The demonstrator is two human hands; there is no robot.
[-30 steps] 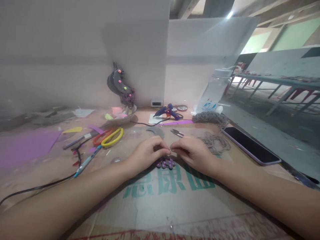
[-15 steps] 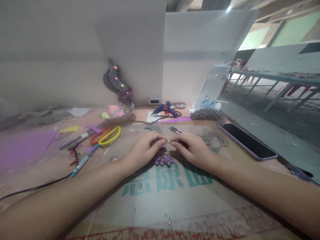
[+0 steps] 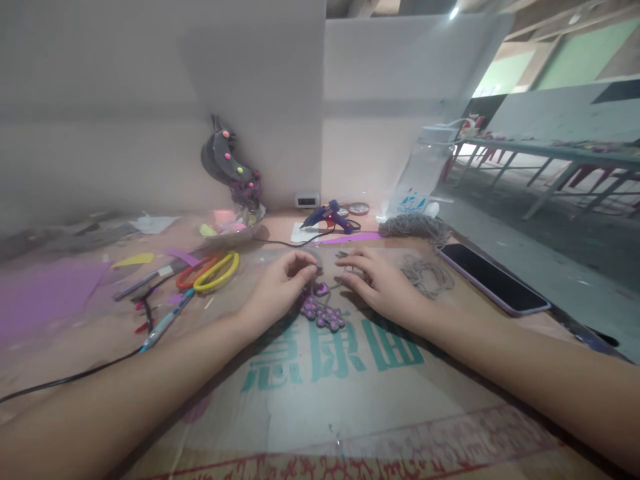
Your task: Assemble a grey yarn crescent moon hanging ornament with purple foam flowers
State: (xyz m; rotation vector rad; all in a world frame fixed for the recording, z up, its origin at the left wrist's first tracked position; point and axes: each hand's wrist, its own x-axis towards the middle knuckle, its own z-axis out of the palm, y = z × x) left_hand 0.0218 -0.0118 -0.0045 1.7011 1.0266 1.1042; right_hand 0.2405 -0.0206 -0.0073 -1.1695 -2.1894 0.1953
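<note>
My left hand [image 3: 287,283] is closed in a pinch, with a small grey end of yarn showing at its fingertips. Just below those fingers lies a purple-and-grey piece [image 3: 325,315] made of several small rounded shapes, with a loose strand of grey yarn [image 3: 334,287] curving over it. My right hand [image 3: 375,280] is apart from the piece, its thumb and fingers spread with nothing visible between them. Behind its fingertips are small metal snips [image 3: 342,255], partly hidden. A loose coil of grey yarn [image 3: 427,277] sits to its right.
A blue glue gun [image 3: 330,217] rests at the back beside its cord. Yellow-handled scissors [image 3: 216,273] and a pen [image 3: 167,321] lie left. A phone [image 3: 493,277] lies right, before a yarn bundle [image 3: 415,228] and a plastic bottle [image 3: 420,170]. A decorated grey crescent [image 3: 225,157] stands behind.
My right hand's fingers have spread and let go of the strand drawn between both hands. My left hand has shifted slightly left and up, uncovering more of the purple-and-grey piece.
</note>
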